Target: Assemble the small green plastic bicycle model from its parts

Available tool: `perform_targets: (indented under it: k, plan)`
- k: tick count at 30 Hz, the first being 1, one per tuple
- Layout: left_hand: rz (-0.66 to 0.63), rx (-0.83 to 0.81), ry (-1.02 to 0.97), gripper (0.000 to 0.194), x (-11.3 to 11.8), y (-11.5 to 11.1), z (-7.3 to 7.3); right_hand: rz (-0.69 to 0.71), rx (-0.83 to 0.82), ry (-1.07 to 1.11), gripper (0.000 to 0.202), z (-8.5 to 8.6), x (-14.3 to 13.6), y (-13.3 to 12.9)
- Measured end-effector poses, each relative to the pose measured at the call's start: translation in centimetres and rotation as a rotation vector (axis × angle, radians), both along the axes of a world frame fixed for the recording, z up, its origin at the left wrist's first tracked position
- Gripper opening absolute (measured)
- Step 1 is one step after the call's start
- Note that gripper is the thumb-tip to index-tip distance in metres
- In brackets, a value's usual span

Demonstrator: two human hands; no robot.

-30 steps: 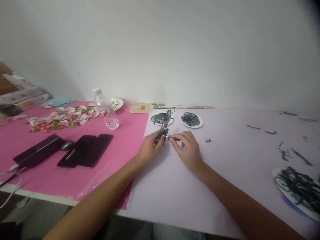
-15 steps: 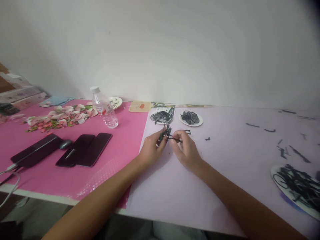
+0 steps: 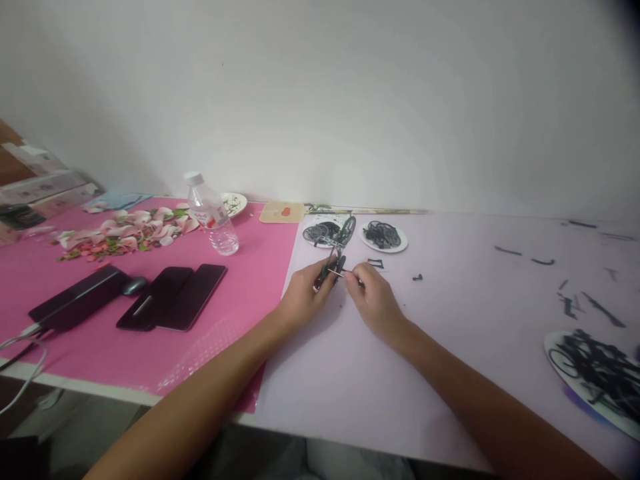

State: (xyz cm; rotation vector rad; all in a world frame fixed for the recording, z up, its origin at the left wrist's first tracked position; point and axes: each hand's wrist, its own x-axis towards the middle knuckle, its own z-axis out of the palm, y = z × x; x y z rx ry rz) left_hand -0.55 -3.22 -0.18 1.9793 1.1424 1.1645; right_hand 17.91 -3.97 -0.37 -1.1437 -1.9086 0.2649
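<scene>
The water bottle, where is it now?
The bottle stands on the pink tabletop, left in the head view, just right of the pink petals.

The one camera sits on the person's head and looks forward and down along both forearms (image 3: pixel 200 387), which enter from the bottom edge. It faces the pale wall (image 3: pixel 320 100) behind the tabletop (image 3: pixel 430 400), far enough back to take in the pink left side and the pale lilac right side, with the hands small near the middle; no second view shares the scene.
</scene>
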Motion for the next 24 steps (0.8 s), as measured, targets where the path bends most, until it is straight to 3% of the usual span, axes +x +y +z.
perform_targets:
  k: [7, 15, 20, 24]
  plan:
    - [0.001, -0.054, -0.045, 0.045, 0.2, 0.0, -0.1, 0.000, -0.025, 0.060, 0.030, 0.0, 0.1, 0.0]
    - [0.017, -0.377, -0.461, 0.051, 0.0, 1.5, -1.0, -0.151, 0.119, 0.110, 0.018, 0.1, 1.0, 1.3]
    - [0.084, -0.573, -0.668, 0.056, -0.6, 2.9, -1.8, -0.287, 0.129, -0.028, 0.011, -1.5, 2.5, 3.6]
    - [0.064, -0.565, -0.703, 0.063, -0.6, 3.1, -2.0, -0.339, 0.055, -0.163, 0.015, -3.1, 3.4, 4.5]
